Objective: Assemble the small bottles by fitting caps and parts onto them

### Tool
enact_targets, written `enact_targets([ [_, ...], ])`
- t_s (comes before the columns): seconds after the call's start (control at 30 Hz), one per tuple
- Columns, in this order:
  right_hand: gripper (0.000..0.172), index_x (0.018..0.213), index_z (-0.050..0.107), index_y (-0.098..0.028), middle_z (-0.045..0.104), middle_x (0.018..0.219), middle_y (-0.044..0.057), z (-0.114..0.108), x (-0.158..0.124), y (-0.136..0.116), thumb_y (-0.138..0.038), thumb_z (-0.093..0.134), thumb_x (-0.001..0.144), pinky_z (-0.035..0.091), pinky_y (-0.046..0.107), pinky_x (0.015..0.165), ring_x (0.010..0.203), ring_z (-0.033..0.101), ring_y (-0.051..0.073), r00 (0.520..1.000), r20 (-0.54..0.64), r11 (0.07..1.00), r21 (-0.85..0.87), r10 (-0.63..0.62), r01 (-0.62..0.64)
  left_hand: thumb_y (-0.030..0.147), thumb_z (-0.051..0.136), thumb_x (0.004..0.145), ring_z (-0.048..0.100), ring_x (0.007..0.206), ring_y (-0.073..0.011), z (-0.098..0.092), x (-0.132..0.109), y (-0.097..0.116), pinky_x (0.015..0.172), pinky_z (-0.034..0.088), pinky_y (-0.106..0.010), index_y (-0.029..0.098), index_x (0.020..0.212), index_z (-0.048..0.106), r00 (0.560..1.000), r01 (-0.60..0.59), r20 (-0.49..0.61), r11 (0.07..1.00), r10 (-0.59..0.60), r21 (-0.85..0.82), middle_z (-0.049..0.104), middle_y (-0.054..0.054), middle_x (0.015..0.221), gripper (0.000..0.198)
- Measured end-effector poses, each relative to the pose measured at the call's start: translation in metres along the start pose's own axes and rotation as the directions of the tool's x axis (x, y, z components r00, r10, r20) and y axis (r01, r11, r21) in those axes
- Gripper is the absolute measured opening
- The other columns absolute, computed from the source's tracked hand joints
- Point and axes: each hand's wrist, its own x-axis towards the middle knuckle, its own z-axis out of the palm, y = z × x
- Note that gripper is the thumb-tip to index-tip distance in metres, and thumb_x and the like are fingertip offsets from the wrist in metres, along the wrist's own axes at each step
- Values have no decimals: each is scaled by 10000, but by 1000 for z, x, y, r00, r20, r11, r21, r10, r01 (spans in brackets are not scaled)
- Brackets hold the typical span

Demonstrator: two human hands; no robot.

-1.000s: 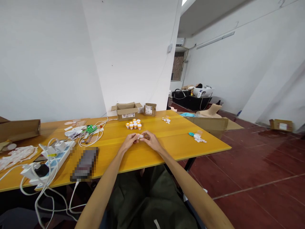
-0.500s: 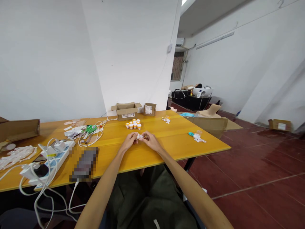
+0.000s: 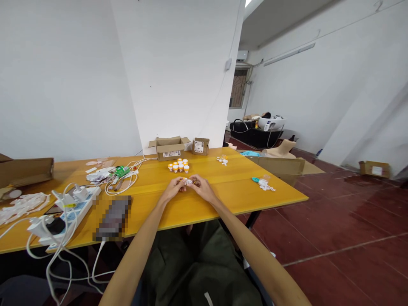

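Tabletop (image 3: 149, 199) of yellow wood lies below both arms. Left forearm (image 3: 140, 250) and right forearm (image 3: 255, 250) reach forward over its near edge and slant inward, bringing the left hand (image 3: 174, 188) and right hand (image 3: 204, 188) close together, backs upward, with orange-and-white jars (image 3: 180, 168) clustered beyond them. Between the hands is a small white piece (image 3: 188, 182) with dark marks on its visible face; its long axis appears to run crosswise, from one hand towards the other, though fingers partly cover the ends. Left thumb and fingers are pinched together on its left end; right fingers curl at the other, how tightly I cannot tell
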Motion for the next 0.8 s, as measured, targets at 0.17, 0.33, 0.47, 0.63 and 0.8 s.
enact_targets([
  [0.17,282,977,656,-220,668,770,2,-1,-1,-5,-461,627,834,491,284,668,687,612,163,999,38,999,-34,-35,36,608,638,795,526,547,-117,0,-1,1,575,414,-241,163,782,643,1000,-11,-10,1000,12,26,577,28,562,445],
  [0.33,264,955,673,-219,691,771,4,-1,-1,-7,-455,590,871,482,282,672,674,608,162,996,76,997,-45,-55,58,605,606,813,515,570,-116,0,-1,0,578,404,-238,168,749,628,999,-32,-3,997,33,68,558,32,575,443],
  [0.47,261,945,687,-222,704,775,5,-1,-1,-6,-455,591,878,478,279,666,673,611,164,996,75,997,-56,-56,60,589,613,817,513,579,-118,-1,-1,0,587,405,-241,169,738,623,999,-40,5,997,40,59,554,31,586,428],
  [0.63,249,958,695,-225,716,801,8,-1,0,-2,-434,575,896,485,284,681,670,616,160,996,83,998,-51,-41,45,578,623,819,511,580,-118,-2,-1,0,588,402,-242,164,763,641,999,-38,8,998,38,56,558,28,588,418],
  [0.8,238,964,697,-220,718,810,12,1,1,2,-417,593,883,494,287,679,681,624,164,995,91,998,-47,-38,43,583,627,818,512,586,-117,-3,-1,-1,601,408,-242,161,778,649,999,-40,8,998,40,53,564,26,597,425],
])
